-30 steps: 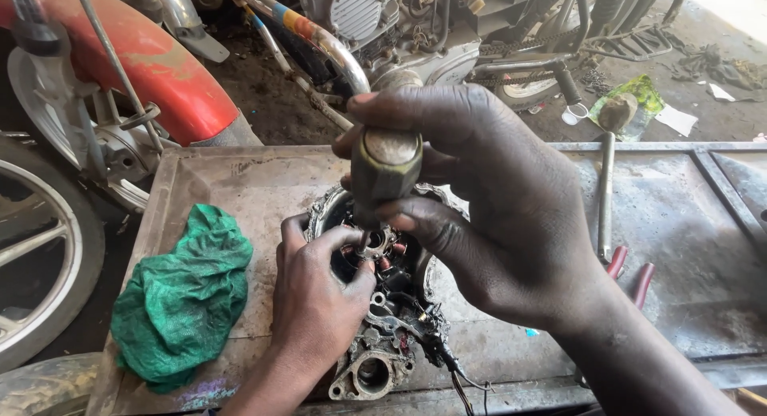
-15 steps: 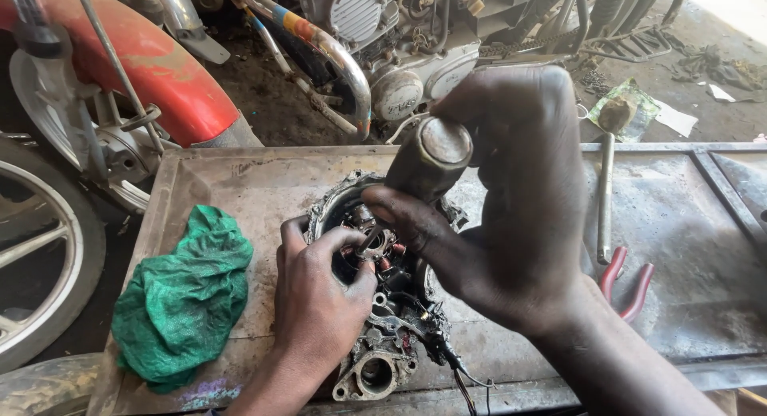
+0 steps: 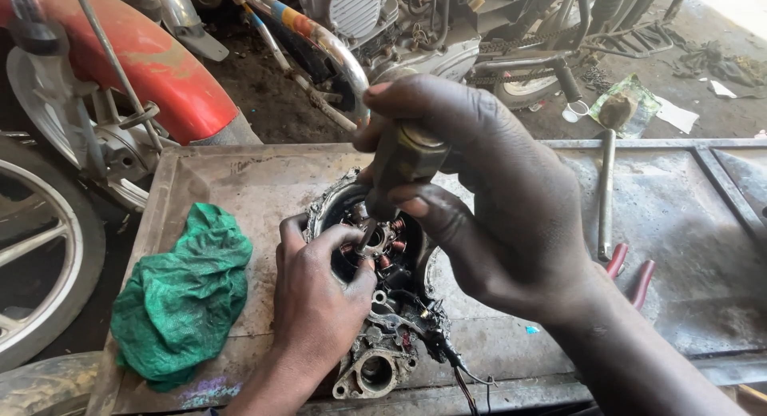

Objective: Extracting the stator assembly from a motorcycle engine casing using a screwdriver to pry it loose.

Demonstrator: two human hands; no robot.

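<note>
Looking down, head view: two bare hands work over a greasy metal engine cover with copper stator coils (image 3: 375, 304), which lies flat near the front edge of a dented grey sheet-metal tray (image 3: 240, 184).
Right hand (image 3: 495, 216): fingers curled shut around the thick, dirty handle of a screwdriver (image 3: 403, 164), thumb pressed along its side; the grip looks firm, likely so the tool can be turned with force.
Screwdriver position: nearly upright, tilted slightly, its shaft reaching down to the centre of the coil ring; the tip itself is hidden among the coils.
Left hand (image 3: 319, 296): fingers closed over the cover's left rim, thumb near the coils, apparently bracing the part so it does not spin or slide.
Cover relative to hands: directly under the right hand, touching the left hand; black wires trail off its lower right edge.
Crumpled green cloth (image 3: 180, 296): on the tray just left of the left hand, not touching it.
Long steel rod (image 3: 606, 196): lying on the tray beside the right hand.
Red-handled pliers (image 3: 631, 272): near the right wrist, partly hidden.
Red motorcycle mudguard (image 3: 152, 64): beyond the tray, upper left, above a spoked wheel (image 3: 40, 248).
</note>
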